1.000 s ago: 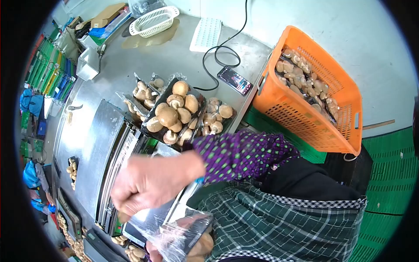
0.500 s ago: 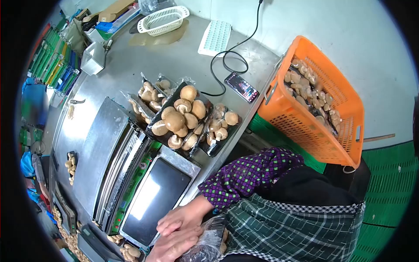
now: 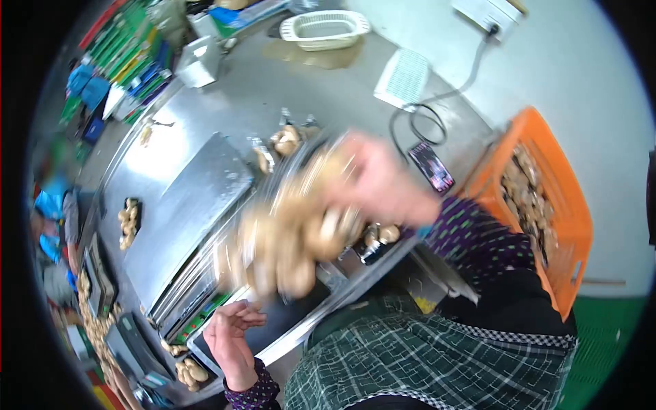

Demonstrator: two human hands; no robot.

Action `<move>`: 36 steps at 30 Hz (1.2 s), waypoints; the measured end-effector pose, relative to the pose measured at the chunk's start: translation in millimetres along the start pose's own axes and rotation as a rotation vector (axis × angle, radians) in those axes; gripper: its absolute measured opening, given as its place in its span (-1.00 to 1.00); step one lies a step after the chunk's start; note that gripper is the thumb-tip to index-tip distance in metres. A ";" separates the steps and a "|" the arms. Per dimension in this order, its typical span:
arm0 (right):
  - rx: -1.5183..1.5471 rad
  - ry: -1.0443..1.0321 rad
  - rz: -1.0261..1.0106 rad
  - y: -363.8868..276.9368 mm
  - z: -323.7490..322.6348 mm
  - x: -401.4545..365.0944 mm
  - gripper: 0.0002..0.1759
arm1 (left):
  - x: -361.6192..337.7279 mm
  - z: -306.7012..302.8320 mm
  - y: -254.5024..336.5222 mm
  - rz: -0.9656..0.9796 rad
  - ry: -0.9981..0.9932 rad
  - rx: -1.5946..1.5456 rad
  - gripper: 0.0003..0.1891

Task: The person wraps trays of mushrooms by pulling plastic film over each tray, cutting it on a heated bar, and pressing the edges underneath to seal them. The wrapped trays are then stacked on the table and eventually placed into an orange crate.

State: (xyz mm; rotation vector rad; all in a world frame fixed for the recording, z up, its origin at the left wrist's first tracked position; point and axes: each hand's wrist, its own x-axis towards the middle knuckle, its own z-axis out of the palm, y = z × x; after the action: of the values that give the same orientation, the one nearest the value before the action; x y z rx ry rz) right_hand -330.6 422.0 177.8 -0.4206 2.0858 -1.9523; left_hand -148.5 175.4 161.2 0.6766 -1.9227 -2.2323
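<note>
One mushroom pack [image 3: 280, 239]: wrapped in clear film, held up above the near edge of the table [image 3: 328, 89], in front of the metal machine [image 3: 198, 184]; badly blurred.
Right hand [image 3: 383, 181]: clenched on the upper end of the pack; exact finger placement cannot be told, smeared by blur.
Left hand [image 3: 232, 335]: nothing grasped, fingers loosely curled; held over the dark plate [image 3: 294, 318] at the machine's front, near the lower side of the pack.
Sleeves: purple with green spots, seen on both arms; green checked apron [image 3: 424, 355] worn.
Other packs: one [image 3: 287, 140] seen behind the held pack, another [image 3: 376, 242] by the table's near edge, both partly covered; a small pack [image 3: 128, 222] set toward the far edge.
Phone [image 3: 430, 166]: laid by the near corner on the wall side, screen lit; black cable [image 3: 425, 130] looped beside it.
Wall-side edge: printed sheet [image 3: 403, 77] and white basket [image 3: 324, 31] placed along it.
Orange crate [image 3: 574, 212]: stood just off the near corner, filled partly with mushroom packs.
Far edge: white box [image 3: 198, 61] placed near it; another person [image 3: 51, 225] seen beyond, blurred.
</note>
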 end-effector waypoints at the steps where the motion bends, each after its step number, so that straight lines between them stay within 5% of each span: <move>1: -0.064 0.071 -0.063 -14.0 -28.9 20.4 -0.69 | 1.2 -8.5 -3.9 -0.010 0.051 0.107 -0.56; 3: 0.081 0.155 -0.225 36.1 -80.5 76.3 -0.61 | -8.0 -23.0 -10.1 -0.097 -0.009 0.119 -0.66; 5: 0.147 0.471 0.043 59.6 -108.3 125.0 -0.55 | -17.0 -29.3 -12.9 -0.182 -0.030 0.033 -0.74; 9: 0.443 0.314 0.229 177.4 -170.4 169.1 -0.48 | -22.7 -59.0 -15.8 -0.070 0.031 -0.018 -0.78; 11: 0.020 0.167 0.398 238.7 -201.4 183.4 -0.38 | -10.3 -83.6 -12.3 -0.010 0.103 -0.013 -0.81; 12: -0.516 0.046 0.456 252.3 -221.5 190.4 -0.47 | -3.1 -100.4 -6.1 0.016 0.179 0.003 -0.82; 13: -1.095 0.201 0.527 292.1 -259.6 200.8 -0.46 | 5.6 -122.9 -1.1 0.044 0.262 0.037 -0.82; 14: -1.087 0.206 0.517 273.0 -244.5 210.7 -0.46 | 16.2 -149.9 3.6 0.073 0.343 0.070 -0.81; 16: -1.504 -0.098 -0.109 174.0 -193.3 215.2 -0.60 | 47.5 -218.0 16.2 0.193 0.477 0.369 -0.79; 18: -0.983 -0.174 0.275 61.9 -57.7 244.5 -0.63 | 93.5 -272.1 26.4 0.222 0.667 0.356 -0.77; 22: -0.824 -0.296 -0.229 20.2 176.8 288.5 -0.63 | 201.9 -362.3 2.3 0.148 0.737 0.026 -0.63; 24: -0.642 -0.395 -0.194 53.9 281.0 314.0 -0.66 | 248.6 -392.8 -22.6 0.070 0.734 0.013 -0.56; 26: -0.705 -0.360 -0.527 116.3 375.6 345.3 -0.68 | 283.0 -413.6 -37.7 -0.060 0.693 0.118 -0.47; 29: -0.806 -0.321 -0.413 175.8 489.8 366.1 -0.66 | 321.3 -445.2 -58.3 -0.077 0.711 0.258 -0.36; 32: -0.869 -0.332 -0.414 198.4 554.4 394.5 -0.64 | 369.5 -497.3 -98.8 -0.120 0.702 0.241 -0.31; 34: -0.786 -0.256 -0.593 232.7 585.0 421.8 -0.66 | 382.2 -494.8 -97.5 -0.034 0.698 0.103 -0.47; 36: -0.833 -0.395 -0.437 226.5 600.0 431.5 -0.70 | 388.7 -483.0 -85.8 0.037 0.675 -0.055 -0.59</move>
State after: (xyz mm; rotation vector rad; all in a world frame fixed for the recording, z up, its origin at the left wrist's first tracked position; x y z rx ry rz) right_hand -513.5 -282.0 -83.8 -1.3809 2.5570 -0.9107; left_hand -283.3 -392.2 -65.5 1.1807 -1.5064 -1.7041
